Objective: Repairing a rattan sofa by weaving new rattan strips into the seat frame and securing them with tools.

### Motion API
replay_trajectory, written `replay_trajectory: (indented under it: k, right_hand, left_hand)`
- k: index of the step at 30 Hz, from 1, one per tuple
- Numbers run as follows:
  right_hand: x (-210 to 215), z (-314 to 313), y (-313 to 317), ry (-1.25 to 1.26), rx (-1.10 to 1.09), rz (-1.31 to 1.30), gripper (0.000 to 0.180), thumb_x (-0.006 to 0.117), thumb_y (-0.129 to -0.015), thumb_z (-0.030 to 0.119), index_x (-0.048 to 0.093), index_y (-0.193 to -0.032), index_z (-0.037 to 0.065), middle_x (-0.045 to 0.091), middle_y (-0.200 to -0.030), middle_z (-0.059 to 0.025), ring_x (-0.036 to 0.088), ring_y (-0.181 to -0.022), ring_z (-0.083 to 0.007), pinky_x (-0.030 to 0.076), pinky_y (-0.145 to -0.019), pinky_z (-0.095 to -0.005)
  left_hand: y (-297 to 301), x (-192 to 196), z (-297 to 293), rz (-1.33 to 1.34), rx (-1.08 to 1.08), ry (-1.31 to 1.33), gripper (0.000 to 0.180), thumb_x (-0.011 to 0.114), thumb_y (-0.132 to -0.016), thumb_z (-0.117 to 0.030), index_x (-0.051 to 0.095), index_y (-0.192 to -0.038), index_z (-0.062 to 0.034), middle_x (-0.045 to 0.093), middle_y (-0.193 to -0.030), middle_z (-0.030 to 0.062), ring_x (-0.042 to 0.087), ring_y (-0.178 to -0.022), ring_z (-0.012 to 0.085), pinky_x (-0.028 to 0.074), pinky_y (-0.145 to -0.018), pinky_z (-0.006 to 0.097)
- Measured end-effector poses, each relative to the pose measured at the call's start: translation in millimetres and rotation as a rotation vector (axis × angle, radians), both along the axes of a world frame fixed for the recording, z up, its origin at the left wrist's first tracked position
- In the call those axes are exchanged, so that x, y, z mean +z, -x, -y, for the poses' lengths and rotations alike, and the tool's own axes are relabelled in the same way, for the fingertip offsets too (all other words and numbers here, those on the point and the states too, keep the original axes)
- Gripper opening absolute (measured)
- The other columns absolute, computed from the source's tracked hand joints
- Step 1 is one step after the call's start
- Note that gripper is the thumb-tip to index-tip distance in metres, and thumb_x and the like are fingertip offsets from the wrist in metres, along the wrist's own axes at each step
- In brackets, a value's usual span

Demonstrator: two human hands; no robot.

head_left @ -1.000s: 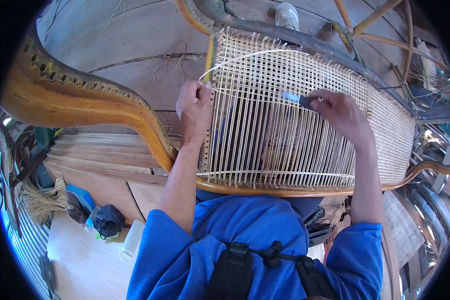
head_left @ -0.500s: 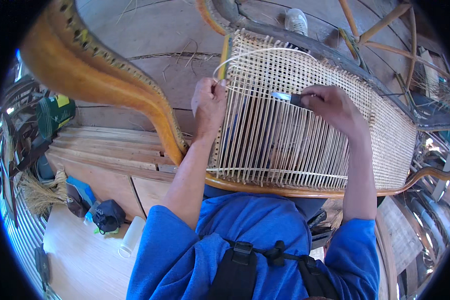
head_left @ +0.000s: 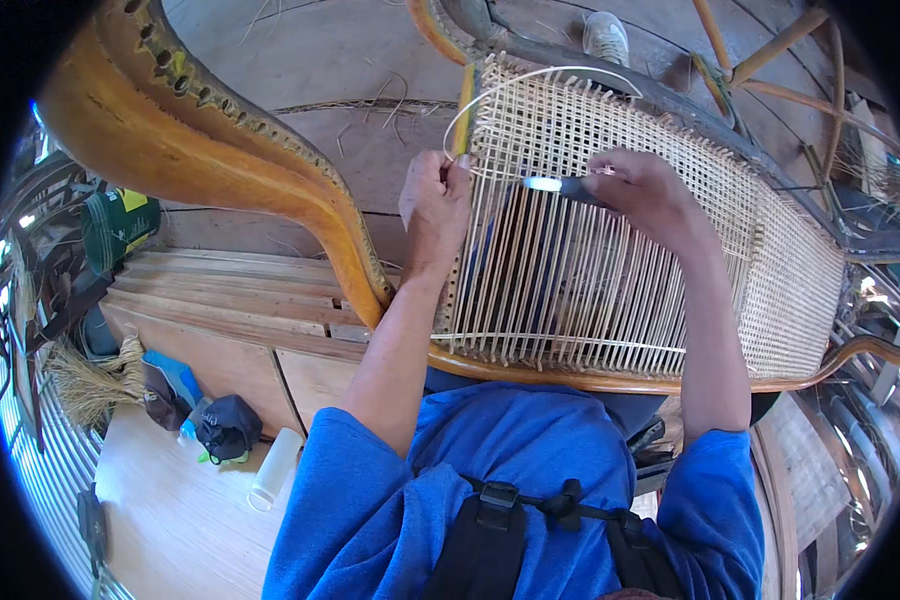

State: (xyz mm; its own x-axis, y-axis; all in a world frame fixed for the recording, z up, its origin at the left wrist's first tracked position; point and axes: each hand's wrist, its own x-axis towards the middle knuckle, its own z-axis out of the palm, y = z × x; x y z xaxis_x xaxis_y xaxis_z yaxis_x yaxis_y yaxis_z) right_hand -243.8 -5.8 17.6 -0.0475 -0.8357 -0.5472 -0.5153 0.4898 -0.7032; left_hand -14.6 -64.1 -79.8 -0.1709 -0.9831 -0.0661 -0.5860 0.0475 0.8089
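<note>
A cane panel (head_left: 760, 240) is stretched in a curved wooden frame (head_left: 560, 372) across my lap. Its far and right parts are closely woven, while mostly parallel strands with gaps between them fill the near middle. At the panel's left edge, my left hand (head_left: 436, 212) pinches a pale cane strand (head_left: 530, 76), which loops up and away over the weave. My right hand (head_left: 655, 200) grips the dark handle of a knife-like tool (head_left: 546, 184). Its bright flat blade points left, over the border between the weave and the open strands.
A curved wooden piece with holes (head_left: 300, 190) rises at the left. Stacked wooden slats (head_left: 220, 290) lie beyond my left forearm. On the pale board are a dark pouch (head_left: 228, 428) and a white cylinder (head_left: 275, 470). A straw bundle (head_left: 85, 385) and a green container (head_left: 120, 228) stand farther left.
My right hand and the blade have moved left along the weave, nearer my left hand. My left hand keeps its pinch on the strand. The whole view has shifted slightly.
</note>
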Motion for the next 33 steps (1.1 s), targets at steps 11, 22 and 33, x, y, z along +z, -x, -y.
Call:
replay_trajectory:
  k: [11, 22, 33]
  right_hand:
    - [8.2, 0.3, -29.3, -0.162, 0.211, 0.014, 0.032, 0.057, -0.085, 0.034, 0.064, -0.095, 0.004, 0.059, -0.071, -0.0122, 0.058, -0.07, -0.0209, 0.046, -0.066, -0.0351]
    - [5.5, 4.4, -20.7, -0.112, 0.309, 0.051, 0.019, 0.058, -0.087, 0.024, 0.066, -0.091, 0.007, 0.055, -0.064, -0.0039, 0.052, -0.06, -0.0112, 0.042, -0.055, -0.0264]
    - [30.7, -40.1, 35.0, -0.367, 0.424, 0.051, 0.038, 0.058, -0.083, 0.035, 0.063, -0.111, 0.009, 0.065, -0.081, -0.0124, 0.064, -0.073, -0.0207, 0.051, -0.068, -0.0329]
  left_hand:
    - [-4.0, 4.6, -0.1, 0.017, 0.025, -0.078, 0.013, 0.061, -0.085, -0.013, 0.056, -0.083, -0.0008, 0.055, -0.073, 0.0111, 0.053, -0.065, 0.023, 0.044, -0.063, 0.034]
    - [-3.5, 1.9, 0.3, -0.044, 0.058, -0.149, 0.015, 0.059, -0.088, -0.014, 0.055, -0.084, -0.0005, 0.053, -0.071, 0.0092, 0.049, -0.061, 0.0174, 0.043, -0.06, 0.031]
    - [-1.4, 14.3, 5.9, -0.081, 0.034, -0.263, 0.018, 0.054, -0.093, -0.019, 0.054, -0.09, -0.0016, 0.049, -0.069, -0.0002, 0.042, -0.061, 0.0081, 0.04, -0.056, 0.025]
